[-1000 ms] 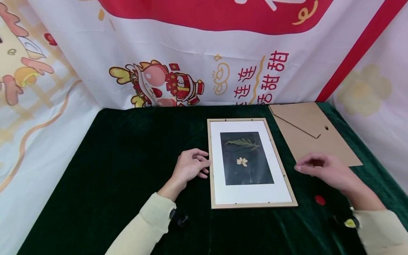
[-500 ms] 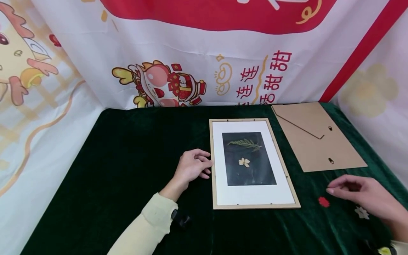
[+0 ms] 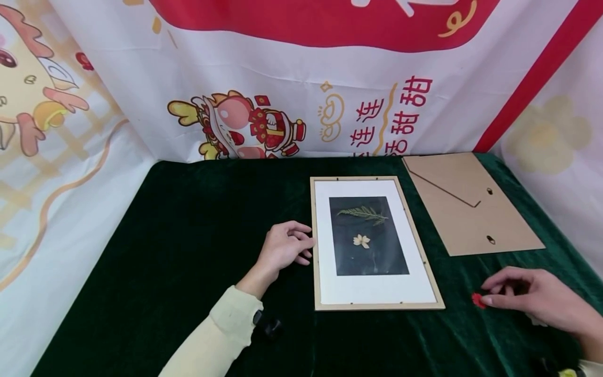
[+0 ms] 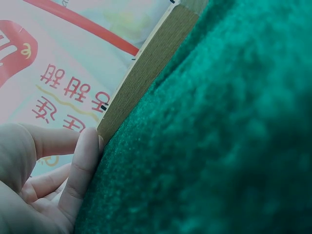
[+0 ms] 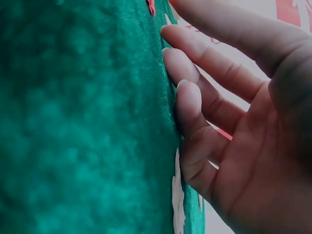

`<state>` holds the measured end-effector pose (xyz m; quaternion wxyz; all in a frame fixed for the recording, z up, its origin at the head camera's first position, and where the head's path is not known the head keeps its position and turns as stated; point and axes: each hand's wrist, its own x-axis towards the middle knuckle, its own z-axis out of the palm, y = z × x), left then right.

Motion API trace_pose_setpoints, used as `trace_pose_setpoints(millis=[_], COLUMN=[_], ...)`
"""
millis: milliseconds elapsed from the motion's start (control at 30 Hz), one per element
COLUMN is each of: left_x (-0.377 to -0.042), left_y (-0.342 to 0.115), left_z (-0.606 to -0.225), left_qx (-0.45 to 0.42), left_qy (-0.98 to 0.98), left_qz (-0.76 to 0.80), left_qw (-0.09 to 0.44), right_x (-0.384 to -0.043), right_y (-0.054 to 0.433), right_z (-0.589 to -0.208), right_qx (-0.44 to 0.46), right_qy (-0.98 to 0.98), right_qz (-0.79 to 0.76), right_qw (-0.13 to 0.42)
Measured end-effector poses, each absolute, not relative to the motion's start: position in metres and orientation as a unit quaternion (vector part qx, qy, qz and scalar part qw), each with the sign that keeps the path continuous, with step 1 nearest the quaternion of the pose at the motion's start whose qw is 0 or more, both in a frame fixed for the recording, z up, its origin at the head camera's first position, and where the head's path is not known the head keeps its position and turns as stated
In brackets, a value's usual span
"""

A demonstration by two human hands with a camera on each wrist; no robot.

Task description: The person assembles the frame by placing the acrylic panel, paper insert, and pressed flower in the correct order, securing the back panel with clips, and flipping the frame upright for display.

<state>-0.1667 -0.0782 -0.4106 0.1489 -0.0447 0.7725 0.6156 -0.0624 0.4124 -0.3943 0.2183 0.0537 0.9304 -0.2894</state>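
Here's the picture frame [image 3: 379, 307], flat on the green-covered counter [image 3: 212, 235], and at its nine o'clock the left hand [image 3: 284, 245] rests loosely bent fingers against the wooden edge without wrapping round it. Out at four o'clock from the frame, the right hand [image 3: 532, 296] is at the red flower [image 3: 477, 300], thumb and forefinger parted, thumb tip right by it; whether they touch, I can't tell! A white flower [image 5: 178, 200] lies beside that hand. Brown board [image 3: 464, 225] at two o'clock; inside the frame, a fern sprig [image 3: 363, 212] towards twelve, above a pale flower [image 3: 361, 241].
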Motion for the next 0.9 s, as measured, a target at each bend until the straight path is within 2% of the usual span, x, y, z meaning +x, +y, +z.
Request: trace_pose_setpoints(millis=[367,900], left_x=[-0.166,-0.166], left_y=[-0.078,-0.078], left_z=[-0.41,-0.409], left_qx=[-0.045,-0.043], left_qy=[0.773,0.772], left_qz=[0.615,0.617], left_qw=[0.148,0.146], right_x=[-0.068,-0.07], right_y=[0.402,0.404], right_z=[-0.394,-0.392], right_qx=[0.004,0.016], right_qy=[0.958,0.942], right_qz=[-0.227,-0.258], right_qw=[0.175,0.215])
